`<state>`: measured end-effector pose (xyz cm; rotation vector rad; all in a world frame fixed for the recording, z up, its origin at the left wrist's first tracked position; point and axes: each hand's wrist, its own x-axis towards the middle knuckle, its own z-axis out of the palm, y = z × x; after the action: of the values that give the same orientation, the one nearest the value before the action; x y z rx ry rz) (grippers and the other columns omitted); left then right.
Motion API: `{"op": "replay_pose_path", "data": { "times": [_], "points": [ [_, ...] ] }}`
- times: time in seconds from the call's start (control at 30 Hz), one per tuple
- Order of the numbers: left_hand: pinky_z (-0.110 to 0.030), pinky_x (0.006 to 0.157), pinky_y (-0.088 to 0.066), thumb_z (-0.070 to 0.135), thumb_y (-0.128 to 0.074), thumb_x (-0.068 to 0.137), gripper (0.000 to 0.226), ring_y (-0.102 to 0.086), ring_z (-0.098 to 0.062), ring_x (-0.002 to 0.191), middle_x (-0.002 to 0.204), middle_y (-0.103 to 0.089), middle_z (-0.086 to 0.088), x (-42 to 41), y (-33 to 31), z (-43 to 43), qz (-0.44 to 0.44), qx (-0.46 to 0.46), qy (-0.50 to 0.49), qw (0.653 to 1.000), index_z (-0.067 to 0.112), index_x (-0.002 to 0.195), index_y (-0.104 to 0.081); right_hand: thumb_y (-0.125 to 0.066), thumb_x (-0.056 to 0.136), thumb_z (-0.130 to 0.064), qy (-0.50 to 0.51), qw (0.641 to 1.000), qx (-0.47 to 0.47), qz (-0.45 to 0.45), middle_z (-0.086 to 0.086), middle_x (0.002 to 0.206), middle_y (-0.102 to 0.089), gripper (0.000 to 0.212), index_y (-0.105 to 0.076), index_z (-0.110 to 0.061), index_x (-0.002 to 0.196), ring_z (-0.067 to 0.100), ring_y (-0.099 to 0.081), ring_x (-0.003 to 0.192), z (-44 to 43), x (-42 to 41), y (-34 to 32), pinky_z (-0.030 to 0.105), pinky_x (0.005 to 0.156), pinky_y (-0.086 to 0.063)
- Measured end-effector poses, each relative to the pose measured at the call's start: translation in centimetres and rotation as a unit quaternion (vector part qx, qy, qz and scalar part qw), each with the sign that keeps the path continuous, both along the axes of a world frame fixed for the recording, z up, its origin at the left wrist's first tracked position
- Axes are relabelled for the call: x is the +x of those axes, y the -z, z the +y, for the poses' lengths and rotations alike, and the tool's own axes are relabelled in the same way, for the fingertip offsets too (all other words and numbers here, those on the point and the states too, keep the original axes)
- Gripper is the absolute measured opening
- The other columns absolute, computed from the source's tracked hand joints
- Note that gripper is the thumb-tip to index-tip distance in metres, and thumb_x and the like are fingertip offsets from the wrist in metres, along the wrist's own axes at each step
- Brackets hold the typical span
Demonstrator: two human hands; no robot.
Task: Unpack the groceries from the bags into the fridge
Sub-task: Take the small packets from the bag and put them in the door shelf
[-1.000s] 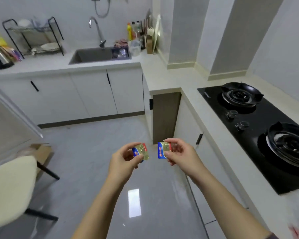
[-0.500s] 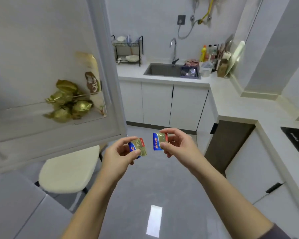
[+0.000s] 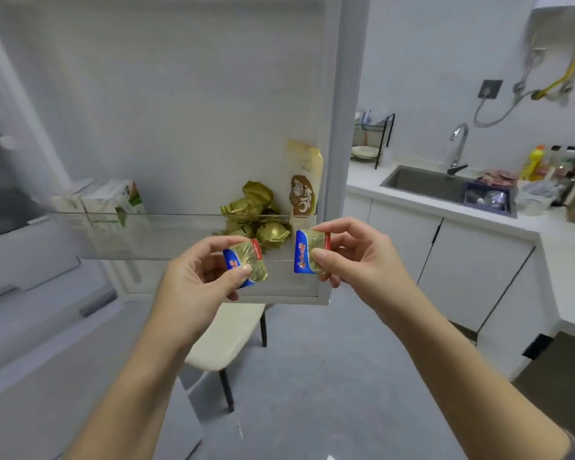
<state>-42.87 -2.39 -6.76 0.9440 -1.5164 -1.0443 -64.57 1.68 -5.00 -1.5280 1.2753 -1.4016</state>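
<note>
My left hand (image 3: 196, 277) pinches a small gold, blue and red butter portion (image 3: 246, 262) between thumb and fingers. My right hand (image 3: 359, 257) pinches a second butter portion (image 3: 311, 250) of the same kind. Both are held up in front of the open fridge door (image 3: 180, 94), just before its clear door shelf (image 3: 166, 235). In that shelf lie several gold-wrapped sweets (image 3: 256, 214), a tan pouch (image 3: 304, 179) and a white and green carton (image 3: 113, 200).
A cream-seated chair (image 3: 228, 336) stands below the door. The fridge body (image 3: 10, 227) is at the left, blurred. At the right run a white counter (image 3: 551, 240) with a sink (image 3: 432, 185), tap, dish rack (image 3: 372, 141) and bottles.
The view has swung left from the stove and counter to the open fridge door. Both hands keep their butter portions and have risen toward the door shelf.
</note>
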Motion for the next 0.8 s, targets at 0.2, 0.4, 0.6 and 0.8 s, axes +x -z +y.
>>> {"op": "replay_pose_path", "data": {
  "times": [0.2,0.4,0.6,0.8],
  "points": [
    [-0.019,0.057,-0.054,-0.003,-0.062,0.088,0.030,-0.065,-0.006,0.065,0.073,-0.073,0.010,5.7,-6.1,-5.2,-0.021,-0.085,-0.055,0.995,0.026,0.095,-0.066,-0.067,0.090,-0.006,-0.026,0.999,-0.043,0.012,0.014,0.090,-0.070,0.014,-0.057,-0.015,0.096,0.020,-0.070,0.063,-6.1,5.4,-4.1,0.027,0.055,-0.054],
    [-0.023,0.051,-0.057,-0.002,-0.065,0.086,0.020,-0.064,-0.005,0.049,0.089,-0.069,-0.011,8.7,-10.7,-14.6,-0.283,-0.063,-0.046,0.956,0.019,0.087,-0.065,-0.066,0.089,-0.017,0.054,0.973,0.004,0.222,0.000,0.080,-0.071,0.012,-0.055,-0.019,0.091,0.005,-0.066,0.057,-13.7,9.1,-7.5,0.025,0.054,-0.053],
    [-0.026,0.057,-0.057,0.014,-0.072,0.080,0.007,-0.070,-0.017,0.064,0.082,-0.072,-0.005,7.2,-10.9,-18.7,-0.570,-0.089,0.039,0.816,0.016,0.087,-0.070,-0.063,0.090,-0.009,0.003,0.904,0.137,0.406,0.001,0.068,-0.067,0.011,-0.055,-0.017,0.092,0.004,-0.057,0.041,-18.9,12.6,-7.1,0.018,0.045,-0.045],
    [-0.026,0.068,-0.056,0.011,-0.067,0.089,0.014,-0.061,-0.012,0.049,0.089,-0.073,-0.009,5.0,-9.3,-20.6,-0.660,-0.020,0.085,0.746,0.005,0.102,-0.069,-0.062,0.091,-0.006,-0.037,0.839,0.234,0.491,0.001,0.068,-0.066,0.010,-0.060,-0.012,0.098,0.005,-0.060,0.041,-20.7,14.5,-6.3,0.016,0.043,-0.048]
  ]
}}
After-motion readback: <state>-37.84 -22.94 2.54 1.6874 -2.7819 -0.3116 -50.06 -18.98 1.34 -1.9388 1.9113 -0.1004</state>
